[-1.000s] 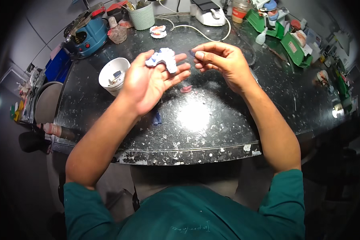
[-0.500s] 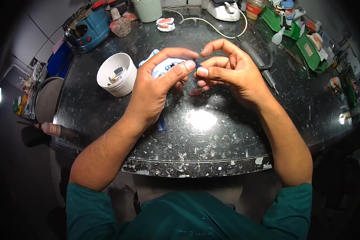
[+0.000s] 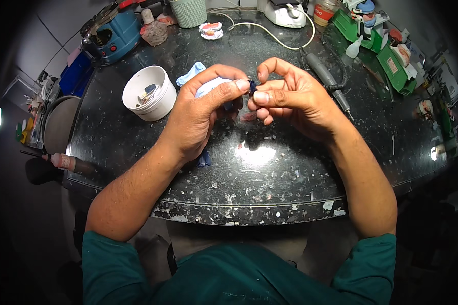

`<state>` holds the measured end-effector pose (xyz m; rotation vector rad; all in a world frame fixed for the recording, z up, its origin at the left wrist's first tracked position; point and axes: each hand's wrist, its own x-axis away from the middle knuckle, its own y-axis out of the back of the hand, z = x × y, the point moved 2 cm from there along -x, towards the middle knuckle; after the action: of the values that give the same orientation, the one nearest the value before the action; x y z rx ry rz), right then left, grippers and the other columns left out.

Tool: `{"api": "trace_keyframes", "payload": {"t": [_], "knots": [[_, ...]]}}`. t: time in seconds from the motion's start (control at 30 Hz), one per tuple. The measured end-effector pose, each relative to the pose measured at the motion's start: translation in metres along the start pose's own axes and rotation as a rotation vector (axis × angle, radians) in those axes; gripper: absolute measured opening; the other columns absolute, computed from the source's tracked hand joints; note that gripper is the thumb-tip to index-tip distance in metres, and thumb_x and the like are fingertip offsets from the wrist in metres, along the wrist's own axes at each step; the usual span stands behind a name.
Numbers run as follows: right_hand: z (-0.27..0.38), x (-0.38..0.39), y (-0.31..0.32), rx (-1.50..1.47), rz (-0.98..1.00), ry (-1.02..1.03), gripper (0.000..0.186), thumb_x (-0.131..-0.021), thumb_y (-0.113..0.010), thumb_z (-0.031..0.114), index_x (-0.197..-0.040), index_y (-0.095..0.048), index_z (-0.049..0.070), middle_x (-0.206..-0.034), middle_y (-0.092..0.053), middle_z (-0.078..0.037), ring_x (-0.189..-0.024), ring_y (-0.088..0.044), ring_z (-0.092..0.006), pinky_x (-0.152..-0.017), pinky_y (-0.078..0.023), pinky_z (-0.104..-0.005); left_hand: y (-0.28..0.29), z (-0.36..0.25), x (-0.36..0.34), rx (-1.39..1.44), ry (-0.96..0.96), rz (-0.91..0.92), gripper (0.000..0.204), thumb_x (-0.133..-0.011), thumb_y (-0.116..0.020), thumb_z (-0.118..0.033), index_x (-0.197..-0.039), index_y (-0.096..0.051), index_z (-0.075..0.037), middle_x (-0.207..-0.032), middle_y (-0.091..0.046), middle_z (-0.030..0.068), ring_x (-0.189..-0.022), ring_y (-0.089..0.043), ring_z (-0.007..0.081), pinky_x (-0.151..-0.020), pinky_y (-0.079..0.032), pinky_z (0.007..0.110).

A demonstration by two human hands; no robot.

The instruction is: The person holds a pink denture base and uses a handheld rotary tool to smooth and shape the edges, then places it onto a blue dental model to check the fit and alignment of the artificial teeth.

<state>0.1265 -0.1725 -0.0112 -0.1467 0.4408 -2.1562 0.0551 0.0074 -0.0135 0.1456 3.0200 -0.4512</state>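
My left hand is closed around a pale blue-and-white moulded piece, partly hidden by the fingers; a lighter blue part sticks out at the upper left. My right hand pinches a small dark blue piece at my left thumb tip, its index finger curled above. A reddish-pink piece lies on the bench beneath the hands, and a dark blue strip is beside my left wrist.
The speckled black bench holds a white tub at left, a grey handpiece at right, a dental model, a blue machine, a white cabled unit behind, green boxes at right and a bottle on the left edge.
My left hand has turned from an open palm to closed round the pale piece. My right hand has come close to it, the dark piece now between both. The view has shifted slightly.
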Motion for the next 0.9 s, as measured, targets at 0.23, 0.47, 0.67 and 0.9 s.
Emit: {"api": "trace_keyframes", "payload": {"t": [0.23, 0.47, 0.67, 0.9], "knots": [[-0.002, 0.0, 0.002, -0.028, 0.012, -0.012, 0.029, -0.089, -0.07, 0.008, -0.109, -0.05, 0.004, -0.096, -0.072, -0.014, -0.083, -0.071, -0.0174, -0.071, -0.059, -0.0261, -0.004, -0.005, 0.002, -0.003, -0.009, 0.019, 0.015, -0.093, -0.065, -0.02, -0.103, -0.066, -0.008, -0.087, -0.063, -0.0023, -0.078, -0.056, 0.0038, -0.069, -0.043, 0.02], [0.001, -0.002, -0.01, 0.556, -0.213, 0.381, 0.044, -0.077, -0.085, 0.018, -0.103, -0.052, 0.004, -0.09, -0.063, -0.006, -0.083, -0.065, -0.0138, -0.072, -0.057, -0.0267, 0.001, 0.001, 0.001, -0.104, -0.053, -0.079, 0.011, -0.094, -0.064, -0.017, -0.101, -0.064, -0.008, -0.089, -0.061, -0.002, -0.077, -0.054, 0.0041, -0.068, -0.043, 0.021], [0.004, 0.002, -0.018, 1.091, -0.304, 0.693, 0.033, -0.076, -0.083, 0.015, -0.1, -0.064, 0.001, -0.09, -0.066, -0.006, -0.084, -0.067, -0.0162, -0.074, -0.054, -0.0294, -0.001, 0.002, 0.003, -0.164, -0.06, -0.143, 0.01, -0.095, -0.063, -0.016, -0.102, -0.062, -0.008, -0.093, -0.059, -0.0011, -0.078, -0.054, 0.0058, -0.068, -0.042, 0.022], [0.002, 0.002, -0.013, 0.854, -0.374, 0.53, 0.013, -0.085, -0.073, 0.01, -0.093, -0.071, 0.0, -0.086, -0.069, -0.006, -0.082, -0.067, -0.0134, -0.075, -0.053, -0.0272, -0.001, 0.002, 0.004, -0.132, -0.025, -0.119, 0.012, -0.094, -0.063, -0.016, -0.102, -0.062, -0.007, -0.094, -0.058, 0.0002, -0.079, -0.056, 0.0091, -0.067, -0.043, 0.023]]}}
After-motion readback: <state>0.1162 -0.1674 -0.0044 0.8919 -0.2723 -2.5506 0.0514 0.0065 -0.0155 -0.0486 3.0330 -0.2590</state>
